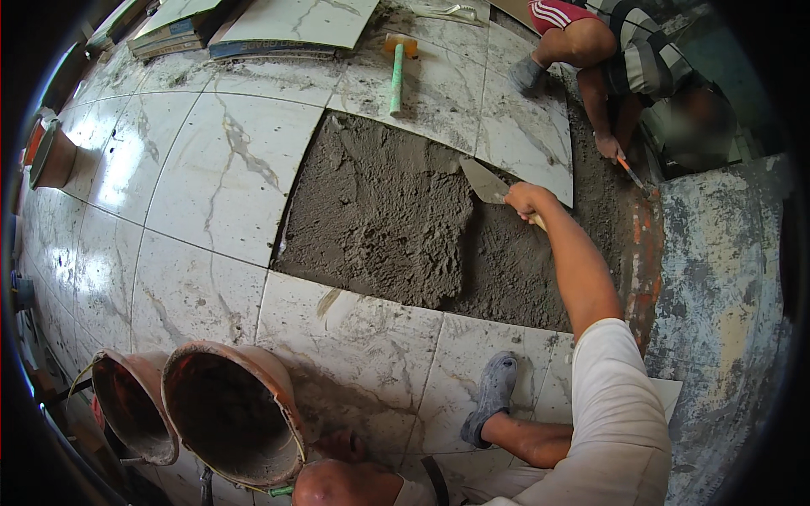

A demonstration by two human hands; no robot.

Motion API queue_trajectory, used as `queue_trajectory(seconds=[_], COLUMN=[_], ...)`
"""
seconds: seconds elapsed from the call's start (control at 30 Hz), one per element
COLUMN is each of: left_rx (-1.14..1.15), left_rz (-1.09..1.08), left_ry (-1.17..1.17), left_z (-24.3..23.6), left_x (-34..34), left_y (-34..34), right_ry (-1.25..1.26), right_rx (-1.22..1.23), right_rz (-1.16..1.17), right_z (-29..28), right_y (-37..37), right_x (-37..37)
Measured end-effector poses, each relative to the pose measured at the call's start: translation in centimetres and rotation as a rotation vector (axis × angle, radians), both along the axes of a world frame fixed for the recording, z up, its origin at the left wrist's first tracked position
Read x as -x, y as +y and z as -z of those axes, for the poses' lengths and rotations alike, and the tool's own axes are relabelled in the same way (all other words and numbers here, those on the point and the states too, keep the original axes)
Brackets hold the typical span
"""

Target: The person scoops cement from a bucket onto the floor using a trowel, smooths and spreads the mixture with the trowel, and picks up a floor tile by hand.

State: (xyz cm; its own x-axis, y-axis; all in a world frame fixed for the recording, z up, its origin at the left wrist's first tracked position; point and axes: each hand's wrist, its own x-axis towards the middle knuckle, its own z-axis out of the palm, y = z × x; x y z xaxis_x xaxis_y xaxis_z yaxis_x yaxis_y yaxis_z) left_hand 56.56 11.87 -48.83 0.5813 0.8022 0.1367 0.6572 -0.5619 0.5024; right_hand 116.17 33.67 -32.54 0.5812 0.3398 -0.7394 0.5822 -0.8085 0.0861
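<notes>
My right hand [527,201] is closed around the handle of a pointed trowel [484,180]. Its blade lies against the right upper edge of a thick bed of grey mortar [380,211]. The mortar fills a gap between marble-patterned floor tiles [224,177]; it is thick and rough on the left, lower and looser on the right. At the bottom, beside a bucket, a shaded shape [342,444] may be my left hand; its fingers cannot be made out.
Two mortar-stained buckets [287,379] stand at lower left. A mallet [396,80] with a green handle lies beyond the mortar, near stacked tile boxes [278,48]. At upper right, a crouching co-worker [595,93] holds an orange-handled tool [629,171] by a strip of exposed brick [645,253].
</notes>
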Motion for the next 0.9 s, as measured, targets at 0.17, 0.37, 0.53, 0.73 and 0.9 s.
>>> queue_trajectory(seconds=[0.17, 0.37, 0.53, 0.73, 0.9], left_rx=[0.007, 0.024, 0.043, 0.086, 0.107], left_rz=[0.005, 0.000, -0.018, -0.037, -0.076], left_ry=[0.008, 0.035, 0.049, 0.071, 0.082], left_z=[0.1, -0.6, -1.4, -2.6, -3.6], left_x=[-0.5, 0.9, 1.4, 2.7, 3.6], left_y=[0.1, -0.4, -1.7, -4.1, -5.6], right_ry=[0.010, 0.217, 0.198, 0.295, 0.231], right_rx=[0.059, -0.043, -0.153, -0.222, -0.214], right_rz=[-0.100, 0.127, 0.128, 0.012, -0.499], right_z=[-1.2, 0.5, -0.6, 3.4, 2.1], right_y=[-0.4, -6.8, -8.3, -10.8, -17.1], right_x=[-0.9, 0.3, 1.3, 4.8, 7.9])
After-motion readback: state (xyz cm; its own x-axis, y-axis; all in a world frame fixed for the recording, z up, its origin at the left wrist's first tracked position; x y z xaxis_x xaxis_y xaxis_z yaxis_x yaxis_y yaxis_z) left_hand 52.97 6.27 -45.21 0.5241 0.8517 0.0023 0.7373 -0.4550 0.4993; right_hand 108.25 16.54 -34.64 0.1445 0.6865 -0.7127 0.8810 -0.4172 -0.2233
